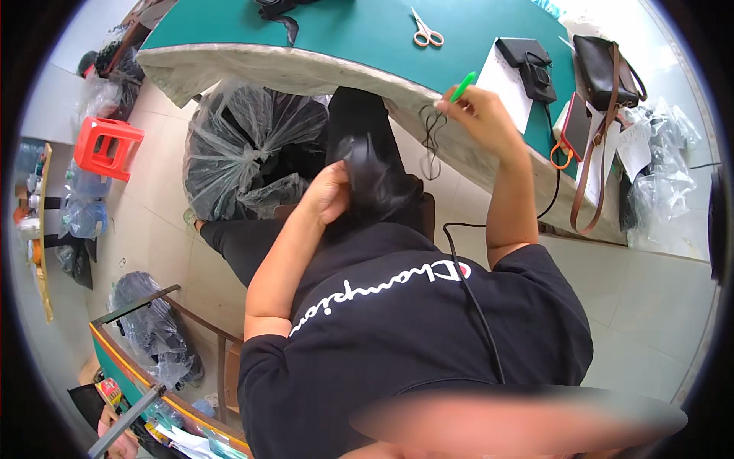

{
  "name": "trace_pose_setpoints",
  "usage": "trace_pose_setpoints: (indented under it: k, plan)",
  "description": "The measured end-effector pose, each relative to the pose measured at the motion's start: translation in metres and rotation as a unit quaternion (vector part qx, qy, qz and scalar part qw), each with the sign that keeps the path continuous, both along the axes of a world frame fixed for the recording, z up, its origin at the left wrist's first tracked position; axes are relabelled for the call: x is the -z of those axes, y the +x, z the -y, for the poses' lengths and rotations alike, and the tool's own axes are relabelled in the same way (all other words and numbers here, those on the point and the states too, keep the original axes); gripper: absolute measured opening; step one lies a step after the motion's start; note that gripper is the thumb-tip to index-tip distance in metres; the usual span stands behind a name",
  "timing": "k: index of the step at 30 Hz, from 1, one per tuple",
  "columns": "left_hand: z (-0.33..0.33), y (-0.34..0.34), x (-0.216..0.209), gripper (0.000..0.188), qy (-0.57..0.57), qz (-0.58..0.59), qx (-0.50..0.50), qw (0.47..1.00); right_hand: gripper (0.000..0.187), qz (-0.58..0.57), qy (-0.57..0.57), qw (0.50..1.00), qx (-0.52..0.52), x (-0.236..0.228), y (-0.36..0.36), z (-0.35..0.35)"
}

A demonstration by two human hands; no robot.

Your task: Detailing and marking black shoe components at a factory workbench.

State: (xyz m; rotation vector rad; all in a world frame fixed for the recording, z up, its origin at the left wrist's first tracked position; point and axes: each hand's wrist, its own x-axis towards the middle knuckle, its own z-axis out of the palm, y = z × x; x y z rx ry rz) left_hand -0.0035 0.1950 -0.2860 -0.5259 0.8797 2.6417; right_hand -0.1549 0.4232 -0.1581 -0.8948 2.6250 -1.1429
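Note:
My left hand (329, 193) is closed on the edge of a shiny black piece of material (368, 174) that lies over my lap. What the piece is, I cannot make out. Raised near the table's front edge, my right hand (483, 118) grips a bright green pen-like stick (462, 86). Thin dark looped cords (431, 145) dangle from its fingertips over the gap between table and lap. Farther off on the green table (359, 34) lie small scissors (427, 30) with pale orange handles. At the table's far edge rests a black item (287, 27).
On the table's right are a black device (527, 65) with a cable, a phone (575, 126) and a brown-strapped bag (604, 73). A large clear plastic bag (245, 138) of black material stands beside my legs. A red stool (108, 145) is at left. A cable crosses my shirt.

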Motion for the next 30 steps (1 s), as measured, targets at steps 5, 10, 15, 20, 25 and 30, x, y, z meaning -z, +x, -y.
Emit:
trace_pose_setpoints:
  k: [5, 10, 15, 20, 25, 30]
  plan:
    - [-0.023, -0.001, 0.007, 0.044, 0.001, 0.061, -0.047, 0.997, 0.025, 0.287, -0.182, 0.940, 0.009, 0.096, 0.041, 0.017]
    - [-0.018, 0.003, -0.005, 0.074, -0.022, -0.135, -0.080, 0.987, 0.023, 0.447, -0.466, 0.763, 0.028, 0.140, 0.078, 0.042]
    - [-0.015, 0.011, -0.036, 0.025, -0.197, -0.214, -0.149, 0.945, 0.021, 0.438, -0.468, 0.764, -0.072, 0.088, 0.078, 0.045]
    - [-0.034, 0.020, -0.070, 0.029, -0.210, -0.247, -0.202, 0.924, 0.020, 0.180, -0.502, 0.846, -0.021, 0.041, 0.090, 0.054]
    - [-0.036, 0.031, -0.091, 0.035, -0.175, -0.254, -0.187, 0.932, 0.019, 0.163, -0.503, 0.848, -0.036, 0.036, 0.099, 0.057]
    - [-0.034, 0.030, -0.090, 0.027, -0.226, -0.149, -0.197, 0.942, 0.018, 0.142, -0.514, 0.845, -0.042, 0.036, 0.100, 0.054]
